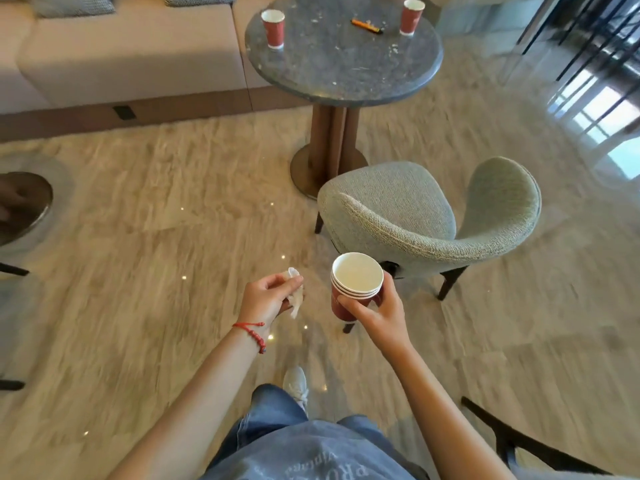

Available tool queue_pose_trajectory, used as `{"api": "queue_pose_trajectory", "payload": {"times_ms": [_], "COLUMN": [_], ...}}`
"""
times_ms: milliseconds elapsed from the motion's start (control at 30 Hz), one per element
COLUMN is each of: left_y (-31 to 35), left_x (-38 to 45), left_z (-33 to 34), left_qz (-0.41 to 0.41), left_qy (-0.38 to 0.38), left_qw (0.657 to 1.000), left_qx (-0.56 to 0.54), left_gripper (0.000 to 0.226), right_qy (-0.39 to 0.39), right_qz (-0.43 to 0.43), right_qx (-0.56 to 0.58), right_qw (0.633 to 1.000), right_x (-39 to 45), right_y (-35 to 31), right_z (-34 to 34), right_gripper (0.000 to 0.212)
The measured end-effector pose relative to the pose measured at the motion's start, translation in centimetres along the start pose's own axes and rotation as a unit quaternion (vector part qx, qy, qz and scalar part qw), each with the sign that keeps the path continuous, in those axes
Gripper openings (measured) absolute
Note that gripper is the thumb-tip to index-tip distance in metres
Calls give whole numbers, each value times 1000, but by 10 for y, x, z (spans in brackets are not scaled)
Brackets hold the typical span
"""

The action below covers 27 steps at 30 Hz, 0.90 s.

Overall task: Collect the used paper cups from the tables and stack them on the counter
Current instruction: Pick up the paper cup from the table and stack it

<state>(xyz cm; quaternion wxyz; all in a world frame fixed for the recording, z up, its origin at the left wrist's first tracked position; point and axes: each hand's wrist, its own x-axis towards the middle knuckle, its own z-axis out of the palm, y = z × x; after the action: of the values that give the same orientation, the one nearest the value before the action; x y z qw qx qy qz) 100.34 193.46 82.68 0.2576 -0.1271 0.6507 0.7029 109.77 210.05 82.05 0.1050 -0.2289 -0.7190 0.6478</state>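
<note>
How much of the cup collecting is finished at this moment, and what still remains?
Done: several cups are already nested into a stack. In hand: the right hand grips that stack; the left hand holds a crumpled tissue. Left: two cups on the round table; no counter is in view.

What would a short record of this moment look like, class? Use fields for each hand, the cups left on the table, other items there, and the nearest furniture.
left hand: left hand holds a crumpled tissue
right hand: right hand grips a stack of red paper cups
cups left: left cup and right cup, upright on the round table
other item: orange marker between them
nearest furniture: grey chair, beige sofa
</note>
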Motion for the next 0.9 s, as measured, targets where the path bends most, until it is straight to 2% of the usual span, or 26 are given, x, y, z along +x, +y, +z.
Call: {"api": "queue_pose_trajectory", "payload": {"times_ms": [233, 367, 733, 900], "left_y": [53, 84, 173, 211], "left_x": [85, 130, 267, 321], "left_z": [-24, -23, -10, -15], "left_qz": [-9, -7, 13, 21], "left_qy": [39, 52, 110, 122], "left_qw": [999, 998, 993, 991], "left_qx": [-29, -32, -34, -48], "left_gripper": [20, 25, 24, 30], "right_qy": [-23, -53, -95, -84], "right_qz": [-3, -8, -20, -15], "right_qx": [3, -15, -26, -30], "right_qw": [1000, 998, 995, 996], "right_x": [97, 158, 339, 405], "right_y": [-21, -32, -67, -84], "right_z": [53, 69, 105, 131], "right_gripper": [59, 64, 56, 54]}}
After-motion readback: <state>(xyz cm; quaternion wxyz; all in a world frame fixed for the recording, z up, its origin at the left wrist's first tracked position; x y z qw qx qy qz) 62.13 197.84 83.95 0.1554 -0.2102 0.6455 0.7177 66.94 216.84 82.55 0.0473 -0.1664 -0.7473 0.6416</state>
